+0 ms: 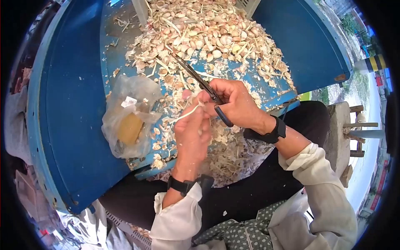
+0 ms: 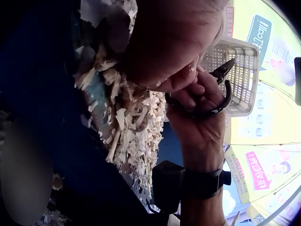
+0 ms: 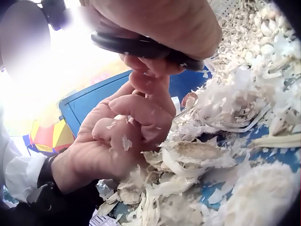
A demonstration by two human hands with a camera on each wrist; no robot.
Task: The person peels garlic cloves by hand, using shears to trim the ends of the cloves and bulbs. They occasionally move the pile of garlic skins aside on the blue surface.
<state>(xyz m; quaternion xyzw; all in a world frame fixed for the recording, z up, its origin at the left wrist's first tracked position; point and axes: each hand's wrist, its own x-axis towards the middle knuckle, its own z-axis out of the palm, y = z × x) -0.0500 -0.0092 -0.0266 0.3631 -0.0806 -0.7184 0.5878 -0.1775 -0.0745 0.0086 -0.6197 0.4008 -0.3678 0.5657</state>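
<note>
The right hand (image 1: 239, 106) gripped the scissors (image 1: 200, 83), the left hand (image 1: 191, 133) pinched a garlic stalk (image 1: 185, 114); cuts were best made clear of the fingertips.

An outdoor roadside work spot: a blue table (image 1: 71, 125) heaped with garlic cloves (image 1: 208, 33) and papery peelings (image 1: 233, 154), white plastic basket (image 2: 244, 75) nearby, colourful advertising banners (image 2: 263, 165) overhead, street beyond

Head view looks down from above at both hands over garlic scraps (image 1: 200, 29); wrist views sit very close, facing upward; all share scissors (image 1: 200, 83).
</note>
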